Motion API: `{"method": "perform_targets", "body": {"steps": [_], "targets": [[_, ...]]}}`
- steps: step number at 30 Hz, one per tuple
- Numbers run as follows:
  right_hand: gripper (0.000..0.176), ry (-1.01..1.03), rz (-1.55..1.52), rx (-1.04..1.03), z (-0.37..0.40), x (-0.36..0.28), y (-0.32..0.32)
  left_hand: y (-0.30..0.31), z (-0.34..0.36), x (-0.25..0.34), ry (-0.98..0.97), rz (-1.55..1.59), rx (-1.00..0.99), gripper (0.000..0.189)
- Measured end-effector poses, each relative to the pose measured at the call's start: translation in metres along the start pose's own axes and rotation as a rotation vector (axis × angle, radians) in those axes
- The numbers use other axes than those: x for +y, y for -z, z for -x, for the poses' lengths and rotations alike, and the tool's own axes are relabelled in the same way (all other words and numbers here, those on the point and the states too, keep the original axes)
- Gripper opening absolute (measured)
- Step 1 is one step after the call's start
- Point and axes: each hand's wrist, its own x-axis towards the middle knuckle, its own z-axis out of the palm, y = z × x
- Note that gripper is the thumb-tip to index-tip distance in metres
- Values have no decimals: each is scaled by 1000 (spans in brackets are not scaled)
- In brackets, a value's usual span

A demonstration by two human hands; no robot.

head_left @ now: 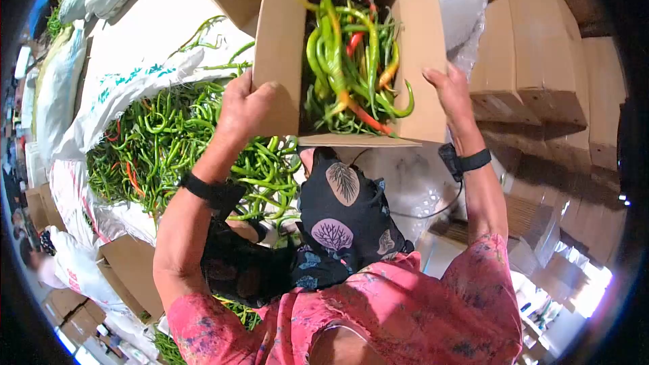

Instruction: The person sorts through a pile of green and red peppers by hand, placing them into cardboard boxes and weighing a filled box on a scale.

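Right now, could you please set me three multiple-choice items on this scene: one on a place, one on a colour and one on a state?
1. Where does the loose pepper pile lie?
A) on white sacking, left of the carton
B) in a blue bucket
C) on a metal shelf

2. What colour are most of the boxed peppers?
A) purple
B) green
C) white

3. How is the cardboard box held?
A) by one hand only
B) by nobody; it stands untouched
C) by the left hand and the right hand, on opposite sides

Answers:
1 A: the heap spreads over the white sacking beside the left hand.
2 B: green pods dominate, with a few red and orange ones among them.
3 C: each hand presses a side wall of the open, filled box.
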Motion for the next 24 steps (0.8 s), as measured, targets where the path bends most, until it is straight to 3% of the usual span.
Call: {"method": "perform_targets", "body": {"steps": [1, 3, 4, 5, 7, 8, 9, 11, 14, 15, 17, 19, 22, 23, 24], "targets": [[30, 91, 170, 40, 6, 2, -5, -10, 6, 16, -151, -304, 52, 33], [30, 10, 132, 32, 7, -11, -6, -4, -1, 12, -178, -191, 41, 32], [30, -48, 85, 14, 3, -22, -7, 13, -12, -5, 49, 97, -88, 31], [29, -111, 32, 2, 3, -27, -6, 32, -15, 0, 254, 34, -131, 30], [28, -86, -116, -66, -13, -12, 7, 14, -5, 11, 124, 73, -125, 30], [28, -41, 12, -45, -14, -14, 11, 7, -4, 24, 40, -181, -87, 32], [29, -19, 144, -18, -5, -12, 18, 5, 1, 31, 50, -180, -111, 32], [29, -52, 65, 3, -1, -37, 23, 2, 1, 42, -43, -278, -65, 34], [30, -102, -69, 7, 9, -28, 25, -6, 5, 26, 61, -17, -35, 31], [31, -6, 110, -2, 3, -7, 21, -7, 6, 22, 96, 116, -6, 29], [31, 126, 289, 6, -10, -13, 20, -7, 1, 16, 62, -40, -29, 20], [31, 16, 252, 13, 6, -23, 12, -4, 8, 16, -94, -230, -57, 25], [29, 30, 93, 7, 17, -33, 11, -4, 25, 53, 48, 60, 7, 23], [29, 0, 0, 5, 19, -40, 10, -3, 20, 42, 50, 55, 11, 23], [29, 79, 139, 26, 13, -25, 5, -1, 12, 23, 38, -34, -3, 24]]}}
